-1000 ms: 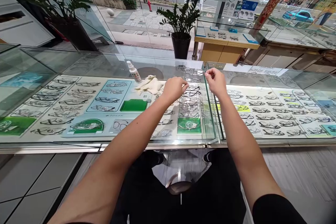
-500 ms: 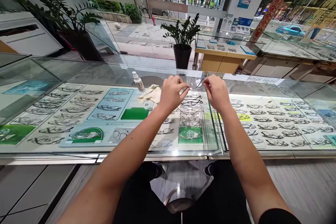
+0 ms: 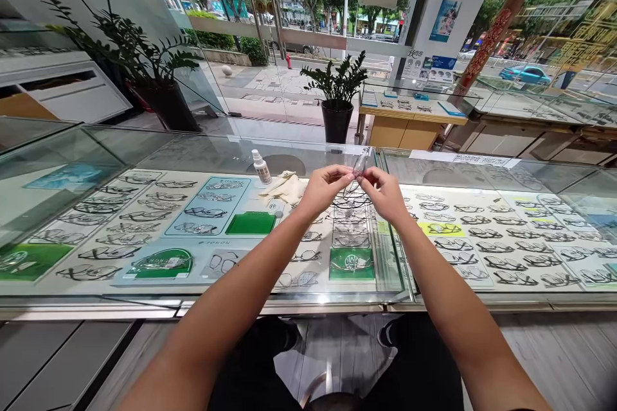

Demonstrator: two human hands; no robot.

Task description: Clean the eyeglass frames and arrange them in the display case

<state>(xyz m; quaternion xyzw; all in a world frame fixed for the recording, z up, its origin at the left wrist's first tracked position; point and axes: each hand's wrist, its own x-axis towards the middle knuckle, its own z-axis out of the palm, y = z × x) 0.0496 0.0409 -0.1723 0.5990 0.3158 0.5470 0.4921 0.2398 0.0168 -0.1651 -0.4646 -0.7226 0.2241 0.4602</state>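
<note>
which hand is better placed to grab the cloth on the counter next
Left, probably. The left hand is right beside the cloth, while the right hand sits farther away, and both pinch the glasses.

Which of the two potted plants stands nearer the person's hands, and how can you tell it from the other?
The small potted plant in the black pot, straight beyond the left hand and right hand. The other plant is bigger and far off to the left.
</note>
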